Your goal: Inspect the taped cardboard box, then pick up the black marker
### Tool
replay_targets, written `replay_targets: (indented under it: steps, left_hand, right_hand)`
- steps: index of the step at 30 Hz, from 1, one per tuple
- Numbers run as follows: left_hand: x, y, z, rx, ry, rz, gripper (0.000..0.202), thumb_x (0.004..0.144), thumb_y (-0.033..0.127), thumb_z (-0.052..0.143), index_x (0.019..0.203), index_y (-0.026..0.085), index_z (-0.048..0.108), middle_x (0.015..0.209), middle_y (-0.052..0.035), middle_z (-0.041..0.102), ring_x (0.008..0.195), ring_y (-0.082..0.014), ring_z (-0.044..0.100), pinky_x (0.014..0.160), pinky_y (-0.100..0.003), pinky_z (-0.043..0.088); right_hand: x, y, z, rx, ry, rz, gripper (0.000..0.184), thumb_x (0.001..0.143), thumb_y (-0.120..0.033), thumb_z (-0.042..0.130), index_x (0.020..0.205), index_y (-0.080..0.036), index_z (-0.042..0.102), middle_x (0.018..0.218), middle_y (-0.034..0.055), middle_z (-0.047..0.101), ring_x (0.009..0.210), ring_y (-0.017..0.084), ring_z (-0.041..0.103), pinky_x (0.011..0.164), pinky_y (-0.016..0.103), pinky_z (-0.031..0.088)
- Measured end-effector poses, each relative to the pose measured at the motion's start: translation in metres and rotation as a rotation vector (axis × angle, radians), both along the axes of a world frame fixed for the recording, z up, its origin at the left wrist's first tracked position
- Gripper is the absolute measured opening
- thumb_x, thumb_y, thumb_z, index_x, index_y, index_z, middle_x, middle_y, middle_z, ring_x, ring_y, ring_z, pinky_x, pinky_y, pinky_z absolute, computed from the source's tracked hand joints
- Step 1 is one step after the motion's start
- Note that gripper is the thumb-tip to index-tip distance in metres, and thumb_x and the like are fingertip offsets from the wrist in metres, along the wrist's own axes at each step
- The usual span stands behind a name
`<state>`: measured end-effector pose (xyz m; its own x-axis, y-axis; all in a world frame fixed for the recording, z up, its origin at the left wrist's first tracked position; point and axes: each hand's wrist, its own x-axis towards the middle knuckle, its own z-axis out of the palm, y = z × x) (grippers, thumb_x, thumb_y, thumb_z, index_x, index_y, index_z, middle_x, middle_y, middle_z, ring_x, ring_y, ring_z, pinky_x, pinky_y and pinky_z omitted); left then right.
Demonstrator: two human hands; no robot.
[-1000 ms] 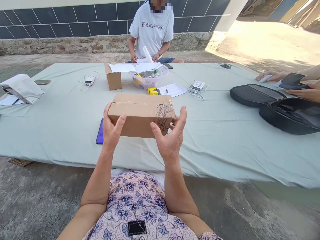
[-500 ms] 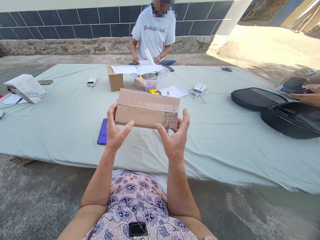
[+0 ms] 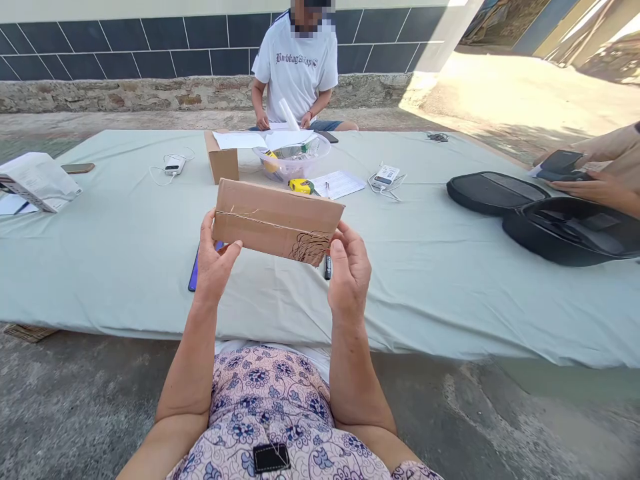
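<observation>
A taped brown cardboard box (image 3: 277, 217) with black scribbles on its right end is held in the air above the pale green cloth (image 3: 125, 253). My left hand (image 3: 213, 261) grips its left end, thumb on the near face. My right hand (image 3: 349, 272) grips its right end from below. The box is tilted, its right end lower. Under it, a purple phone (image 3: 193, 277) and a dark pen (image 3: 327, 267) lie on the cloth.
Across the cloth sits a person in a white T-shirt (image 3: 295, 67) with papers, a clear bowl (image 3: 293, 157), a small carton (image 3: 222, 160) and a yellow tape measure (image 3: 301, 186). An open black case (image 3: 550, 217) lies right, near another person's hands (image 3: 590, 188). A white box (image 3: 37, 180) lies far left.
The box has been turned in my hands, its top tipping away and its right end dropping. My right hand shifted from the side to under the right end.
</observation>
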<state>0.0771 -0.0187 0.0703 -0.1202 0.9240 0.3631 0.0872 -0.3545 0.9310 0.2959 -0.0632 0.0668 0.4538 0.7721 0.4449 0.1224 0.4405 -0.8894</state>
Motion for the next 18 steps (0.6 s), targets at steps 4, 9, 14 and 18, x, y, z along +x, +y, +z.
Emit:
replay_targets:
  steps: [4, 9, 14, 18]
  left_hand:
    - [0.003, -0.003, 0.002, -0.010, -0.003, 0.010, 0.074, 0.081, 0.024, 0.070, 0.149, 0.033, 0.042, 0.137, -0.0099, 0.061, 0.123, -0.0246, 0.063, 0.102, -0.041, 0.056]
    - [0.008, -0.006, 0.002, -0.036, -0.009, 0.045, 0.061, 0.082, 0.026, 0.071, 0.135, 0.033, 0.042, 0.121, -0.0056, 0.065, 0.111, -0.0213, 0.066, 0.097, -0.039, 0.055]
    - [0.005, -0.003, 0.001, -0.120, -0.197, 0.028, 0.049, 0.085, 0.065, 0.070, 0.103, 0.027, 0.044, 0.099, -0.0015, 0.057, 0.090, -0.0176, 0.061, 0.073, -0.031, 0.050]
    - [0.001, 0.000, 0.000, -0.151, -0.202, 0.053, 0.067, 0.075, 0.087, 0.066, 0.089, 0.026, 0.041, 0.091, -0.0004, 0.046, 0.080, -0.0165, 0.050, 0.066, -0.031, 0.044]
  right_hand:
    - [0.001, 0.002, 0.000, -0.016, -0.026, 0.004, 0.050, 0.096, -0.050, 0.056, 0.138, -0.023, 0.059, 0.116, 0.0107, 0.076, 0.105, 0.023, 0.071, 0.091, 0.041, 0.060]
    - [0.004, 0.004, -0.001, -0.030, 0.010, -0.005, 0.047, 0.094, -0.058, 0.059, 0.128, -0.025, 0.058, 0.116, 0.0094, 0.074, 0.104, 0.023, 0.071, 0.085, 0.039, 0.059]
    - [0.016, 0.008, -0.008, -0.132, 0.003, -0.032, 0.053, 0.093, -0.076, 0.050, 0.107, -0.026, 0.056, 0.096, 0.0012, 0.064, 0.085, 0.018, 0.063, 0.077, 0.034, 0.055]
    - [0.024, 0.009, -0.012, -0.227, -0.038, -0.025, 0.060, 0.089, -0.086, 0.046, 0.092, -0.026, 0.052, 0.089, -0.0001, 0.058, 0.080, 0.018, 0.057, 0.072, 0.034, 0.052]
